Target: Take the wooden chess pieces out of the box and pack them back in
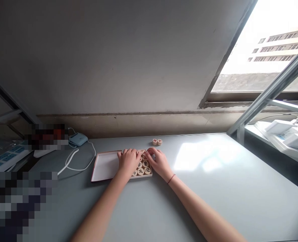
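Note:
A shallow open box of round wooden Chinese chess pieces [145, 164] sits on the desk, its pieces marked with characters. Attached or pushed close on its left is a white-lined lid [105, 167]; the join is hidden. My left hand [130, 159] lies across the box's left part, fingers bent and somewhat apart, with the tips out of sight. At the box's right edge is my right hand [160, 160], its thumb and fingers apart and touching or very near the pieces at the far right corner. Two loose chess pieces [157, 142] stand side by side beyond the box.
A light blue device [77, 139] with a white cable [87, 167] lies left on the grey desk [201, 201]. Power strips [6, 156] are at the far left. White chargers [287, 132] rest on a shelf at right. Metal posts flank the desk, with a wall behind.

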`<state>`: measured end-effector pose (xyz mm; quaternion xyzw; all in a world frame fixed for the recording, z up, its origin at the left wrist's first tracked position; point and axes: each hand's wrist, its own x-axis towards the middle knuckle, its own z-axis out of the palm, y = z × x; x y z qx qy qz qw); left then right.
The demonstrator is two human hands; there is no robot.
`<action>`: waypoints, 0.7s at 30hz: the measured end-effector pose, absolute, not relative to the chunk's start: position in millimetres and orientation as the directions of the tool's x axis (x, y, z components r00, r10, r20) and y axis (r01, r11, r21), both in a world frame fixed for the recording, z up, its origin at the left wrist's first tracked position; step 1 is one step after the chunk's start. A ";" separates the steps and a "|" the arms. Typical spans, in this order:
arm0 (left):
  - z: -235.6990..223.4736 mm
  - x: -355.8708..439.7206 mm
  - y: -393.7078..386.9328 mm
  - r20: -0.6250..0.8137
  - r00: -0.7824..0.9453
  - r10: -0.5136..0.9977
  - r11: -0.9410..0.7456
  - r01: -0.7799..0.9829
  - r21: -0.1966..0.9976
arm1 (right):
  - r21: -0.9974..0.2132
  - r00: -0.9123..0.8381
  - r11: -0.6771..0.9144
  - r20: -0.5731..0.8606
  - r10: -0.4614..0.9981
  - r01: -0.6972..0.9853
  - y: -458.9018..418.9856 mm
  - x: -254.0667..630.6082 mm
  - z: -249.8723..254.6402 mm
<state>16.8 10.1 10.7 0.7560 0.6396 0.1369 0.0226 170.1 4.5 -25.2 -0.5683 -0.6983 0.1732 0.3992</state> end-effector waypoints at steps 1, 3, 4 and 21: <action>10.7 16.0 9.5 0.189 0.146 0.971 -0.188 0.956 0.226 | -0.697 -0.035 0.298 0.365 0.930 0.652 4.6 170.4 -25.6; 11.5 13.9 8.0 0.216 0.157 0.964 -0.212 0.943 0.258 | -0.688 -0.017 0.311 0.398 0.917 0.656 4.7 170.5 -26.0; 12.3 12.9 7.2 0.230 0.162 0.960 -0.222 0.938 0.268 | -0.676 -0.005 0.326 0.431 0.903 0.661 4.6 170.2 -25.9; 15.5 17.8 -6.1 0.229 0.001 0.973 -0.217 0.320 0.922 | -0.490 -0.042 0.569 0.732 0.680 0.661 3.6 185.3 -1.9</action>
